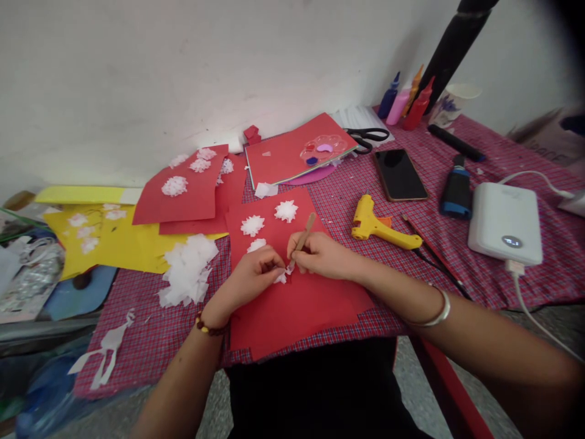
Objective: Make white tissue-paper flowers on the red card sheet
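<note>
The left hand (256,272) is narrow, its fingertips bunched at a small crumpled white paper piece (280,278); whether it pinches or presses it, I cannot tell. The right hand (315,253) is curled round 1 slim brown stick (306,229), whose lower end meets that piece. The piece is near the middle of a flat red paper sheet (297,314). A broad stretch of red lies between the hands and the sheet's near edge, which runs just beside the front edge of the plaid-covered bench (338,204).

Beyond the hands, on the sheet, are 3 ruffled white paper flowers (286,211). Left of the sheet lies 1 heap of white paper squares (188,271); right of it, 1 yellow glue gun (384,231) and 1 thin paintbrush (432,250). Far right of it stand 4 small paint bottles (389,96).
</note>
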`<state>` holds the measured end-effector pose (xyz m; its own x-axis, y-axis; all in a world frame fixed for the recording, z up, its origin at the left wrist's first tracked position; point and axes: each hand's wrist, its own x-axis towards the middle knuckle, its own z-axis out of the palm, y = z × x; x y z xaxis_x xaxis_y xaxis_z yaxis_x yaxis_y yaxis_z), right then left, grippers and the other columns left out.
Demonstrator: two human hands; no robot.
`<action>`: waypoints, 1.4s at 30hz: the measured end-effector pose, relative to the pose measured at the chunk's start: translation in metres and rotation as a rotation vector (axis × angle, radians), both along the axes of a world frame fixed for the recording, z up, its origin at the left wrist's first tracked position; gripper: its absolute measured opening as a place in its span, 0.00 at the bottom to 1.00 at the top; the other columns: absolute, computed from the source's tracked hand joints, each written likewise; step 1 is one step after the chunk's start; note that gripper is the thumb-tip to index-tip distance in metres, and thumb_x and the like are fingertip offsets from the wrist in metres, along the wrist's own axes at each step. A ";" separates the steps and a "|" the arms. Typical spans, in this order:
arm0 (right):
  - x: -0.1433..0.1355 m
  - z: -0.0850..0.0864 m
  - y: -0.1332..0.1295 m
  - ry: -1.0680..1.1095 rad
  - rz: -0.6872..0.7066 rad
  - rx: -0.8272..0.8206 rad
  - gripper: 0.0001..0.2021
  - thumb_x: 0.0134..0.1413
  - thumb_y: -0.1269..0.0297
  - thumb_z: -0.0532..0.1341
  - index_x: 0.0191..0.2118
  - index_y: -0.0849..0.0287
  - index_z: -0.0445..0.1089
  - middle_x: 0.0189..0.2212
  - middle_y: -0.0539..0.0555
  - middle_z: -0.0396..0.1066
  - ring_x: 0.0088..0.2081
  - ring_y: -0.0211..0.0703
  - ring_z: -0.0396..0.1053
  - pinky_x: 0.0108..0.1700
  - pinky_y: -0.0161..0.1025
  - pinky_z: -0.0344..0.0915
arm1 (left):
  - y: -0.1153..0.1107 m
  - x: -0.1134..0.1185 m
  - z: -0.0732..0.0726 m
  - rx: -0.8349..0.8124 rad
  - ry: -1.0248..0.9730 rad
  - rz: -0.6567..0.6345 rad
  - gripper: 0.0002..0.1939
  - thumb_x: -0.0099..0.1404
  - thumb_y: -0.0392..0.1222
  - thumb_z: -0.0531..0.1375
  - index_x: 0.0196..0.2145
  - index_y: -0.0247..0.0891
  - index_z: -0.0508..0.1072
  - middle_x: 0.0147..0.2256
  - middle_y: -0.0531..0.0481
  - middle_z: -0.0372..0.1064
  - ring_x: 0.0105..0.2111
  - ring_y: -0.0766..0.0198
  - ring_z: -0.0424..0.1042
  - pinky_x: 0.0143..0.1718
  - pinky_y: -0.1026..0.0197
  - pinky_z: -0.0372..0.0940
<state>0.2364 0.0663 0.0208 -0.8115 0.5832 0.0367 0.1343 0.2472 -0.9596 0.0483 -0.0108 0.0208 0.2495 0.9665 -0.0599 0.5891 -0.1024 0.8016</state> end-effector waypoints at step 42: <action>0.000 0.002 0.007 0.075 -0.227 -0.339 0.03 0.52 0.71 0.54 0.30 0.59 0.63 0.16 0.45 0.64 0.17 0.32 0.59 0.19 0.29 0.57 | -0.040 -0.133 0.048 0.372 -0.016 0.863 0.09 0.57 0.43 0.62 0.36 0.39 0.72 0.29 0.54 0.69 0.26 0.68 0.68 0.30 0.65 0.64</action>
<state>0.2365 0.0737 0.0230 -0.6634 0.7363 -0.1337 0.0754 -0.1120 -0.9908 -0.0849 -0.0511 0.0685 -0.5645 0.7737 0.2876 0.5698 0.1131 0.8139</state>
